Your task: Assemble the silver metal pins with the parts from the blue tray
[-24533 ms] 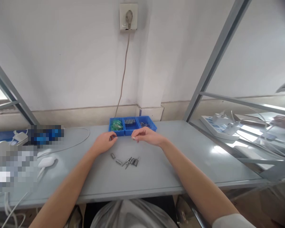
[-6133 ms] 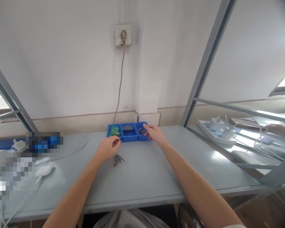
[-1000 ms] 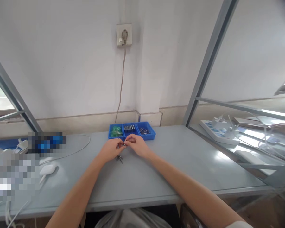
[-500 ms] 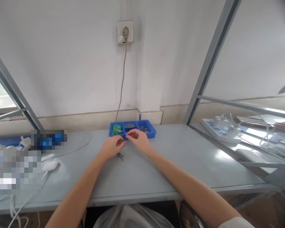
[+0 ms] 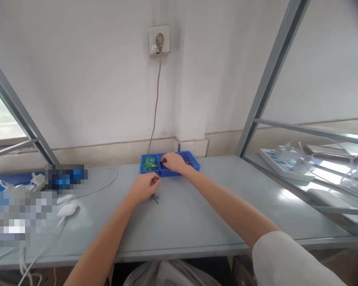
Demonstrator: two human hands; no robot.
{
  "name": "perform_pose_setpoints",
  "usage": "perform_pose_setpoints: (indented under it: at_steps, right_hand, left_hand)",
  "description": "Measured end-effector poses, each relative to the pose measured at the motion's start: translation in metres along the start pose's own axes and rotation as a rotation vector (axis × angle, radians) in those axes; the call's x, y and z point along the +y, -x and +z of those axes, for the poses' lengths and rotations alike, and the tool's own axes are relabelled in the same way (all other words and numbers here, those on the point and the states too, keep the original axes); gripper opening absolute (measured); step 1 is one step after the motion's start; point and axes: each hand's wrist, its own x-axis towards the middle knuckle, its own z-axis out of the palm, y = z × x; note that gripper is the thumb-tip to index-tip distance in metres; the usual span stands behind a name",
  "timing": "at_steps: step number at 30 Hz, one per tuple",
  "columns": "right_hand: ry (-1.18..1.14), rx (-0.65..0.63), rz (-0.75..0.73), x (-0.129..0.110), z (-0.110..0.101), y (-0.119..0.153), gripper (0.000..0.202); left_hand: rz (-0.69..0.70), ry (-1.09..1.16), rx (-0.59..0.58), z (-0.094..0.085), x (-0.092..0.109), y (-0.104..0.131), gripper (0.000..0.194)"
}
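Note:
A blue divided tray (image 5: 173,173) stands near the back of the grey table. Green items (image 5: 150,163) fill its left compartment; small metal parts (image 5: 191,162) lie in the right one. My right hand (image 5: 172,162) reaches over the middle compartment, fingers bent down and pressed together at its small parts; what they grip, if anything, is hidden. In front of the tray, my left hand (image 5: 145,186) is closed around thin metal pieces (image 5: 155,197), whose ends stick out below the fingers.
A white adapter (image 5: 68,210) with cables lies on the table at left, near blurred-out items. Metal frame posts (image 5: 256,103) rise at both sides. At right, a white board (image 5: 283,165) and cables lie beyond the frame. A plug sits in the wall socket (image 5: 159,40).
My right hand has moved away from my left hand, forward to the tray's middle compartment. My left hand stays in front of the tray with the metal pieces. The view has shifted slightly.

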Motion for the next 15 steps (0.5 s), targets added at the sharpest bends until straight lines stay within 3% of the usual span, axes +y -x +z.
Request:
perform_pose_setpoints:
  at_steps: [15]
  right_hand:
    - [0.126,-0.116,0.019,-0.004,0.004,-0.019,0.017]
  left_hand:
    - [0.017,-0.014,0.002,0.002,0.000,0.002,0.018]
